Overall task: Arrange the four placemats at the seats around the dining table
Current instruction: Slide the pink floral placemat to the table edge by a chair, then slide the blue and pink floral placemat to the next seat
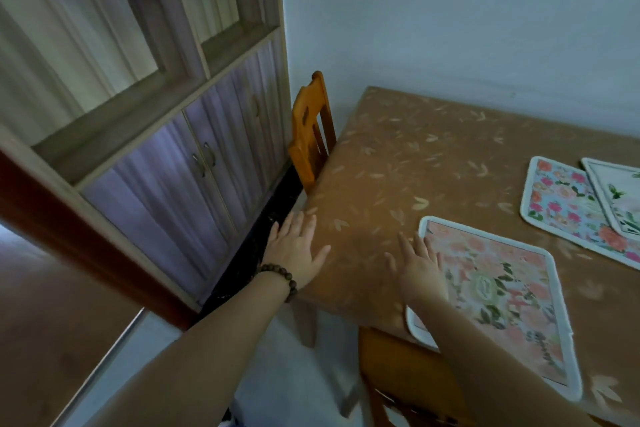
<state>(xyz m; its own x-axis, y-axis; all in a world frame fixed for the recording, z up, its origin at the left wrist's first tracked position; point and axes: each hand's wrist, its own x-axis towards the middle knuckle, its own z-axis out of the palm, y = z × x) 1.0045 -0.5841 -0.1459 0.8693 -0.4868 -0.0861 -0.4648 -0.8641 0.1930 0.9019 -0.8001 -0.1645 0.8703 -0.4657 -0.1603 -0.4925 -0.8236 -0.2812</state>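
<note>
Along the near edge of the dining table (415,163), a peach floral placemat (498,295) lies flat, the right hand (420,270) spread open on its left end. Open too, the left hand (298,246) hovers at the table corner, perhaps touching it. Two more placemats (568,204) overlap farther right. One wooden chair (311,135) is tucked at the table's left side, another chair (408,374) beneath the peach mat.
</note>
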